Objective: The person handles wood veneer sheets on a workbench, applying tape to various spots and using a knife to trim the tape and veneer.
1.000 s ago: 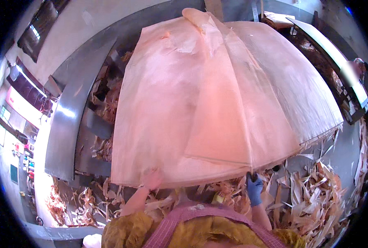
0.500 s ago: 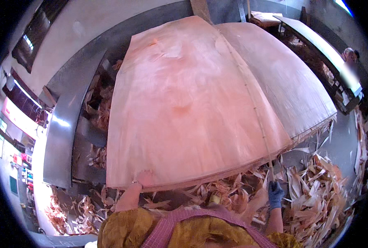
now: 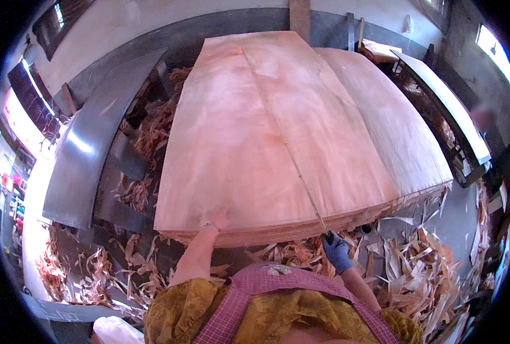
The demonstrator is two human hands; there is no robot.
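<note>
A tall stack of pinkish wood veneer sheets (image 3: pixel 226 155) lies before me, its layered front edge facing me. My left hand (image 3: pixel 220 219), bare with a bracelet at the wrist, rests flat and open on the top sheet by the near edge; its fingers are slightly blurred. In a blue glove, my right hand (image 3: pixel 337 253) is closed around the near end of a long thin stick (image 3: pixel 294 157), just off the front edge. The stick stretches away over the top sheet, leaning to the far left.
A paler veneer stack (image 3: pixel 407 143) adjoins on the right. Shavings (image 3: pixel 418 269) are heaped at the front right, with more strips (image 3: pixel 143 269) at the front left. A dark smooth-topped table (image 3: pixel 80 178) stands left. A long bench (image 3: pixel 444 103) is at far right, near a blurred person (image 3: pixel 484 117).
The stick has swung left across the top sheet, and my right hand has moved left with it. My left hand stays on the sheet near the front edge. The view has shifted.
</note>
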